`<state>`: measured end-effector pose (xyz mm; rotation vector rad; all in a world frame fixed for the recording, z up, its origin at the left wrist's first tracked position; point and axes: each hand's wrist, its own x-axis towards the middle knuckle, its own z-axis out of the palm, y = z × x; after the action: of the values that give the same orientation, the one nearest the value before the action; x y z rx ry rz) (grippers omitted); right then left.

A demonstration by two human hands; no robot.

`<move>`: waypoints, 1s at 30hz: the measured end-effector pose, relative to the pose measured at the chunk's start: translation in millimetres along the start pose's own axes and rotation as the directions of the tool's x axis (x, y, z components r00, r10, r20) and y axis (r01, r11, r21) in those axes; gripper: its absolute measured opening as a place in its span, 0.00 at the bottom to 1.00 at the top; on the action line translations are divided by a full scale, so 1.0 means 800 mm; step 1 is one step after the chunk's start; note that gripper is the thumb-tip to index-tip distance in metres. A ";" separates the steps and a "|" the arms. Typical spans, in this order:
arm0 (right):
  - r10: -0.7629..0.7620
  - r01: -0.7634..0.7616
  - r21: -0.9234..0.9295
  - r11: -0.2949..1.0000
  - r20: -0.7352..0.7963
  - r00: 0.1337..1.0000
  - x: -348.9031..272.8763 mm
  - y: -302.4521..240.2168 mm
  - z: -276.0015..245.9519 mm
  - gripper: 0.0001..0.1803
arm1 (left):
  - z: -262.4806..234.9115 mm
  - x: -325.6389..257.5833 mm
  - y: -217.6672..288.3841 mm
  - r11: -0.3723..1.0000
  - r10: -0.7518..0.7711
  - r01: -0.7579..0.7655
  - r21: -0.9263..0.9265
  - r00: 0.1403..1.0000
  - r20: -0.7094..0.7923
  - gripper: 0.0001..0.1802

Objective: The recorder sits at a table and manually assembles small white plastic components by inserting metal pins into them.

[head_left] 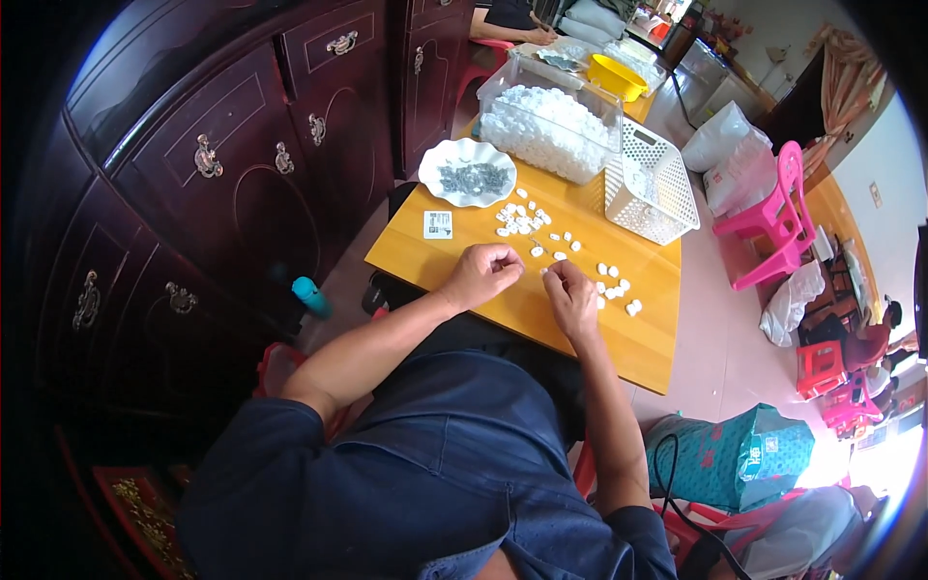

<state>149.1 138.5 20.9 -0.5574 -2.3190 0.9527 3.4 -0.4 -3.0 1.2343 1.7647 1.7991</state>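
Two hands work small white pieces on a yellow table (541,319).

Small square white label (438,224) w/ dark print lies flat on the table, just left of the loose white pieces (522,220). Teal bag (739,456) w/ a white tag sits on the floor, right of the table; white plastic bags (720,145) lie off its far right edge. Left hand (481,273) is over the table's near edge, fingers curled in and pinched, what it grips too small to tell. Right hand (570,295) is just beside it, fingertips pinched on a tiny white piece. Loose pieces lie in 3 patches beyond and right of the hands, too many to count. On the table's far part: 1 white scalloped dish (469,172) of grey bits, 1 clear tub (549,124) full of white pieces, 1 white basket (650,184). Another person's arm (507,29) rests at the far end.
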 end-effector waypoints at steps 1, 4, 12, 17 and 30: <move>0.111 -0.117 0.090 0.989 0.068 0.991 -0.004 -0.004 0.000 0.10 | 0.002 -0.003 0.001 0.999 -0.018 0.019 -0.047 0.999 0.035 0.05; 0.191 -0.263 0.339 0.903 0.231 0.954 -0.014 -0.009 0.002 0.12 | 0.008 -0.009 0.005 0.992 -0.040 0.051 -0.113 0.994 0.103 0.04; 0.147 -0.212 0.315 0.925 0.218 0.965 -0.021 -0.024 0.002 0.13 | 0.012 -0.015 0.023 0.999 0.040 -0.042 0.027 0.994 0.100 0.04; 0.024 -0.076 0.210 0.975 0.239 0.971 -0.024 -0.012 -0.001 0.14 | 0.011 -0.016 0.014 0.985 0.130 -0.146 0.094 0.978 0.162 0.04; 0.245 -0.455 0.613 0.646 0.399 0.884 -0.030 -0.001 -0.001 0.10 | 0.011 -0.010 0.015 1.000 0.013 -0.014 0.004 0.995 0.094 0.05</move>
<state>167.8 124.9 13.6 -0.5787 -1.8575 2.0994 18.4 -2.7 4.4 1.3138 1.7141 1.7155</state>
